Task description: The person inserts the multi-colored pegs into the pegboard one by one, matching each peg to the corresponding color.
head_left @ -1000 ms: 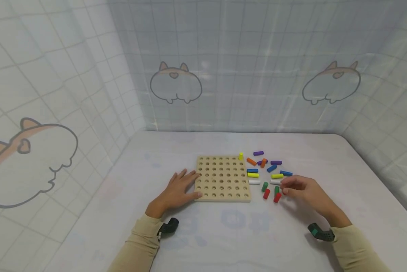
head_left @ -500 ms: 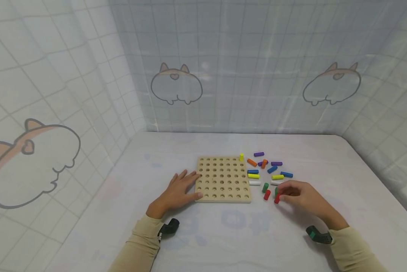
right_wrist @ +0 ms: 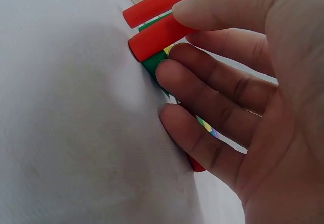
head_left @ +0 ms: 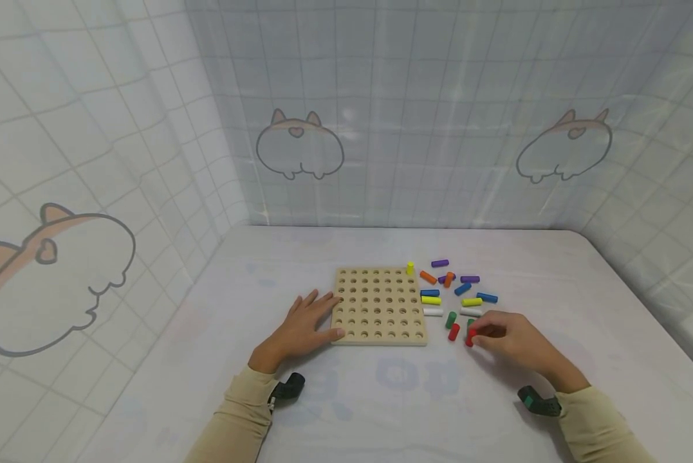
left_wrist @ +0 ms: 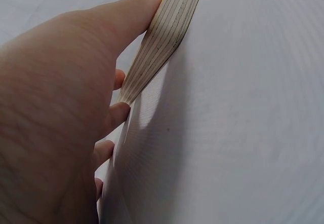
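Note:
A square wooden pegboard [head_left: 378,305] with rows of holes lies on the table. One yellow peg [head_left: 410,268] stands upright at its far right corner. My left hand [head_left: 305,326] rests at the board's left edge, fingers spread; the left wrist view shows the thumb touching the layered side of the board [left_wrist: 164,36]. My right hand [head_left: 511,337] pinches a red peg [right_wrist: 159,37] between thumb and index finger, low over the table. Beside it lie another red peg [head_left: 453,332] and a green peg [head_left: 451,319]. More red [right_wrist: 197,164] shows below the fingers in the right wrist view.
Loose pegs lie right of the board: white [head_left: 433,312], yellow [head_left: 430,300], blue [head_left: 487,298], orange [head_left: 428,277] and purple [head_left: 440,263]. A white cloth covers the table [head_left: 381,399]. Patterned curtains [head_left: 427,128] stand behind and at the sides.
My right hand has moved slightly left and nearer to me, from beside the white and green pegs onto the red peg, which it now pinches. The left hand has stayed still.

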The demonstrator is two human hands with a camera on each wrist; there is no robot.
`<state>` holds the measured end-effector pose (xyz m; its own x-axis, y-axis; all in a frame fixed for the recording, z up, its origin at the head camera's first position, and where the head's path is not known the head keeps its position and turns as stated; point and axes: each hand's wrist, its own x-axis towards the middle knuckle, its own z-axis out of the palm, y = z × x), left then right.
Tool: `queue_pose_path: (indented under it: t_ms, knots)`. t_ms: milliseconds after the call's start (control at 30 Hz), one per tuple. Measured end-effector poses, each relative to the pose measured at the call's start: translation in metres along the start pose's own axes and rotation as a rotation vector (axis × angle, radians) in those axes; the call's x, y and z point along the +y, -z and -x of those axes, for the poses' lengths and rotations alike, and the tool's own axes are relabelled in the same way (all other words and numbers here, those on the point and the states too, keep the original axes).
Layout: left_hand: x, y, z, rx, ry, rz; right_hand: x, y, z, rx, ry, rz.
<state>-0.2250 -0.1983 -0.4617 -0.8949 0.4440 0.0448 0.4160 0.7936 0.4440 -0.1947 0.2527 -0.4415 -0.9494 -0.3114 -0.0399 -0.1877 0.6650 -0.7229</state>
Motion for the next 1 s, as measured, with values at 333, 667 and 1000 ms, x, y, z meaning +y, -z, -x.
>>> queue_pose_path:
  t_ms: [333, 667, 1000]
  knots:
    - [0.001, 0.002, 0.000, -0.006, 0.002, 0.000, 0.000, 0.000, -0.001, 0.053, -0.033, 0.002]
    - [-0.001, 0.003, -0.002, -0.008, -0.009, -0.017, 0.000, 0.007, -0.009, 0.112, -0.012, -0.179]
    - [-0.002, -0.002, -0.002, 0.003, -0.024, 0.003, 0.000, 0.004, -0.025, 0.134, 0.021, -0.329]
